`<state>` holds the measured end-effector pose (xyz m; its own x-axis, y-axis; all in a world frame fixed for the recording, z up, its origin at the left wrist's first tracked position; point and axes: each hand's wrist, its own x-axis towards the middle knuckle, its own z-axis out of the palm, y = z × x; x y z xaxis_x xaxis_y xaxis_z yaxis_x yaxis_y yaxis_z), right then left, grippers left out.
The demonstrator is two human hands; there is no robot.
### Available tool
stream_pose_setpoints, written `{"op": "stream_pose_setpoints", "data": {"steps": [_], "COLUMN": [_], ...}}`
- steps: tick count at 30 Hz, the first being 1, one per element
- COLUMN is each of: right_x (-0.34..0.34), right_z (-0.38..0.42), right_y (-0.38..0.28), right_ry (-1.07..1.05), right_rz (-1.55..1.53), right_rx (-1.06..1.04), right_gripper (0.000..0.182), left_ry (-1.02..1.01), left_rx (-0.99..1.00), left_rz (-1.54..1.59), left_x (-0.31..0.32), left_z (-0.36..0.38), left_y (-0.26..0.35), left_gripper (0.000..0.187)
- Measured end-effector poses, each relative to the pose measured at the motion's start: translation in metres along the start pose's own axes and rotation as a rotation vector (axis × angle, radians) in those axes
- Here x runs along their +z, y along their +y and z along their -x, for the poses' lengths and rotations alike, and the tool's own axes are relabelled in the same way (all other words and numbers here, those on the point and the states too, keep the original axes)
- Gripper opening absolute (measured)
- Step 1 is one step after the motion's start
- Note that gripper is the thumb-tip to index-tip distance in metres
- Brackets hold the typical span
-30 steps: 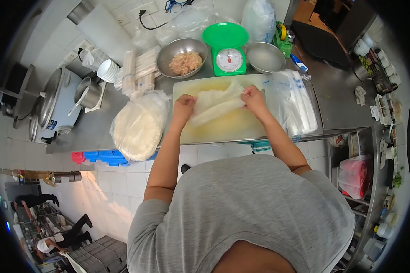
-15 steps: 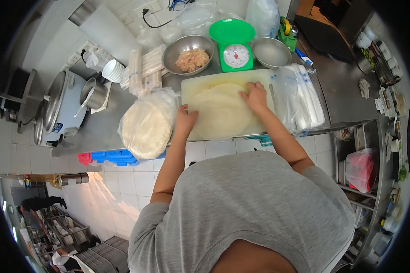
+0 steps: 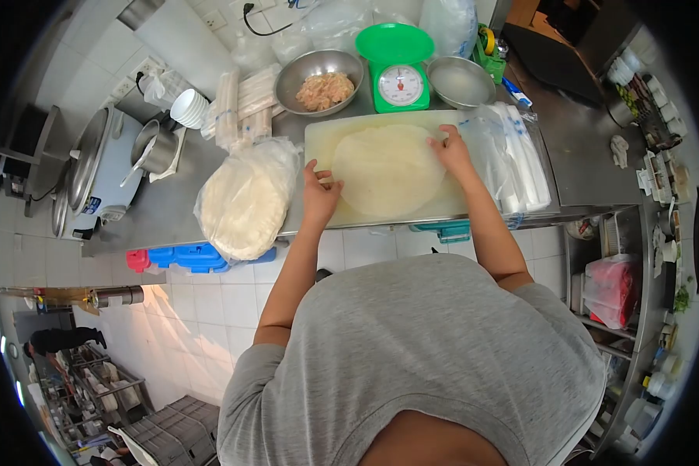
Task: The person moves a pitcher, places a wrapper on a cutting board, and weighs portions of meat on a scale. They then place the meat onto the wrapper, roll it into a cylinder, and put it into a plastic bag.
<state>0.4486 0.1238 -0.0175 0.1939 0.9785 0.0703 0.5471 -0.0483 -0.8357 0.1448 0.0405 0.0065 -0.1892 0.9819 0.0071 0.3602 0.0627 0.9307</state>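
A thin, round, pale wrapper sheet [image 3: 388, 172] lies flat on a whitish cutting board [image 3: 318, 140] in front of me. My left hand [image 3: 321, 196] is at the sheet's left side, fingers apart, with the thumb close to its edge. At the upper right edge of the sheet is my right hand [image 3: 450, 151], its thumb and fingers spread and slightly bent. Left of the board, a plastic bag holds a thick stack of round wrappers [image 3: 241, 206].
Behind the board stand a steel bowl of minced filling [image 3: 324, 92], a green dial scale [image 3: 400, 84] and another steel bowl [image 3: 462, 81]. Plastic bags [image 3: 512, 159] lie to the right. A large cooker [image 3: 105, 167] and a small pot [image 3: 157, 149] are at the left.
The sheet shifted away from me and now lies as one even circle, where offset layers showed before. My hands moved slightly apart, and the right hand's fingers lifted back from the sheet.
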Motion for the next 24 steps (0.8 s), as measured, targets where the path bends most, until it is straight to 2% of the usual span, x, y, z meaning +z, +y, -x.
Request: {"op": "stream_pose_setpoints", "data": {"steps": [2, 5, 8, 11, 14, 17, 20, 23, 24], "right_x": [-0.005, -0.009, -0.021, -0.028, -0.043, -0.055, -0.058, -0.065, -0.066], "right_z": [0.007, 0.012, 0.02, 0.017, -0.002, -0.044, -0.079, -0.093, -0.098], "right_y": [0.002, 0.002, -0.009, -0.002, -0.013, -0.029, -0.031, -0.032, -0.031], "right_ry": [-0.046, -0.09, -0.161, -0.266, -0.19, 0.044, 0.341, -0.027, -0.095], "right_rz": [0.077, 0.087, 0.129, 0.325, 0.282, 0.197, 0.541, 0.847, 0.858], "right_rx": [-0.071, -0.088, -0.01, -0.076, -0.045, -0.224, -0.599, -0.347, -0.314], "right_gripper": [0.045, 0.045, 0.041, 0.035, 0.034, 0.039, 0.052, 0.063, 0.064], "left_ry": [-0.004, -0.023, -0.029, -0.04, -0.073, -0.091, -0.032, 0.052, 0.078], "left_rx": [-0.005, -0.023, -0.037, -0.029, 0.011, 0.035, 0.101, 0.145, 0.15], "left_rz": [-0.088, -0.149, -0.191, -0.249, -0.282, -0.229, -0.18, -0.107, -0.075], "left_x": [0.005, 0.012, 0.014, 0.011, 0.006, 0.003, 0.002, -0.002, -0.004], "left_z": [0.004, 0.007, 0.011, 0.015, 0.015, 0.013, 0.011, 0.007, 0.006], "left_y": [0.005, 0.008, 0.006, 0.003, -0.001, -0.003, -0.008, -0.019, -0.024], "left_gripper": [0.074, 0.076, 0.077, 0.076, 0.075, 0.072, 0.066, 0.06, 0.058]}}
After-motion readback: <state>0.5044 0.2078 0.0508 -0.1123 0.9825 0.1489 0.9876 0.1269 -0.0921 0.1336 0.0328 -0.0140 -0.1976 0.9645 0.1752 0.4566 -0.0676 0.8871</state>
